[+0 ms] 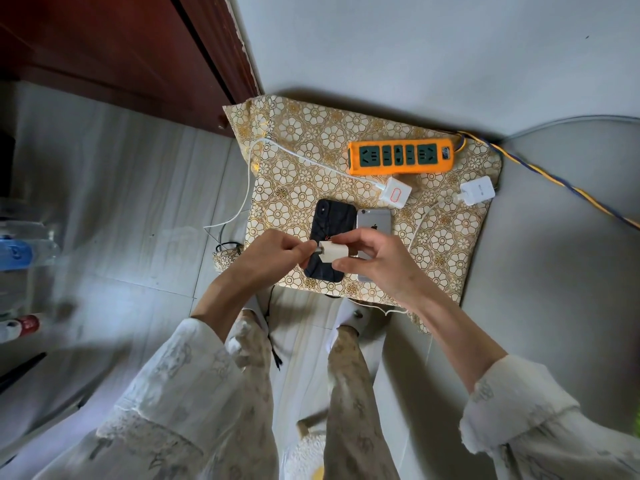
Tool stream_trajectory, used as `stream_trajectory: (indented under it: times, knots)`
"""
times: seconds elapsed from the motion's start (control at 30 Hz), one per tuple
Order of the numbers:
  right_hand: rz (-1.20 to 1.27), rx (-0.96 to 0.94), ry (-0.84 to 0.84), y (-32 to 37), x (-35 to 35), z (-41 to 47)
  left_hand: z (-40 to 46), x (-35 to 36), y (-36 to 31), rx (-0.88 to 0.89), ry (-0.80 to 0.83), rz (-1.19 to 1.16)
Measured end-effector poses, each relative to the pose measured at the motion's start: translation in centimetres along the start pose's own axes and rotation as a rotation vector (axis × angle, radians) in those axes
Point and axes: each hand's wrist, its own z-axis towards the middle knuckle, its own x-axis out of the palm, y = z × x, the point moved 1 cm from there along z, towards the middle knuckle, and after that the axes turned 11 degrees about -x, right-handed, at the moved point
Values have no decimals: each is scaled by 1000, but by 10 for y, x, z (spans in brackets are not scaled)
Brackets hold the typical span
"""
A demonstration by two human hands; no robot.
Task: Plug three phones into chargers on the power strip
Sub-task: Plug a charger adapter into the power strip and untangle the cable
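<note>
Joining cable to charger, above the phones

Right hand pinches the charger, port facing left; left hand pinches the cable plug at it. Power strip lies beyond, sockets empty.

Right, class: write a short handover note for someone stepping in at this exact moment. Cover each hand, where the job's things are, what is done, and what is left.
Left hand: pinches a cable plug at the port of the white charger.
Right hand: grips that charger, held above the phones.
Black phone and silver phone lie face down, side by side on the patterned cloth; a third phone is not visible.
Orange power strip lies at the back, every socket empty.
Two more white chargers with cables lie in front of it, unplugged.
Done: nothing plugged in.
Left: all chargers into the strip, cables into phones.
</note>
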Motion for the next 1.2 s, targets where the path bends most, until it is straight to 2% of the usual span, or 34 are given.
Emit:
stream_trajectory:
  times: [0.1,0.23,0.3,0.4,0.5,0.63,0.77,0.87,0.97,1.03,1.13,1.2]
  knots:
    - [-59,-15,11,-1,2,1,3,-2,-1,22,-1,61]
    - [-574,-159,126,-5,0,5,11,2,-11,12,20,134]
    - [-790,-248,132,-6,-5,11,19,1,-22,49,-26,150]
    - [-1000,-422,88,-4,-15,23,31,-3,-38,142,-41,161]
    - [-1108,-477,85,-2,-23,36,40,-4,-43,185,-23,153]
    - [-1119,-424,39,-1,-44,58,53,-11,-38,173,-86,83]
    - [-976,-311,-113,2,-69,81,74,-16,-19,59,-206,214]
    - [-1028,-254,-225,-1,-84,96,83,-19,-6,13,-290,249]
    - [-1107,-237,-275,-6,-91,109,85,-21,-19,211,-475,157]
    - [-978,-150,-343,-8,-92,117,87,-21,-40,333,-553,93]
    - [-742,-65,-435,-9,-90,123,88,-17,-61,401,-569,41]
    - [-656,-45,-482,-9,-85,125,92,-15,-57,384,-535,47]
